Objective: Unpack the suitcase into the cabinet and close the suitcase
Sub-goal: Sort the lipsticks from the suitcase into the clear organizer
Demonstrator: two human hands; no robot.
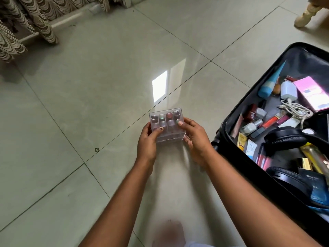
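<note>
A small clear plastic organiser box (167, 122) with round holes in its top is held above the floor between both hands. My left hand (147, 141) grips its left side, thumb on the top. My right hand (195, 138) grips its right side, thumb on the top edge. The black suitcase (226, 129) lies open on the floor to the right. It holds several cosmetics: nail polish bottles (256, 113), a blue tube (270, 82), a pink box (311, 93), a white charger with cable (289, 91) and black headphones (284, 138). No cabinet is in view.
Glossy pale floor tiles (89, 104) spread to the left and ahead. Patterned curtains (26, 27) hang at the top left above a white rail. A carved furniture leg (304, 16) stands at the top right. My foot (170, 232) shows at the bottom.
</note>
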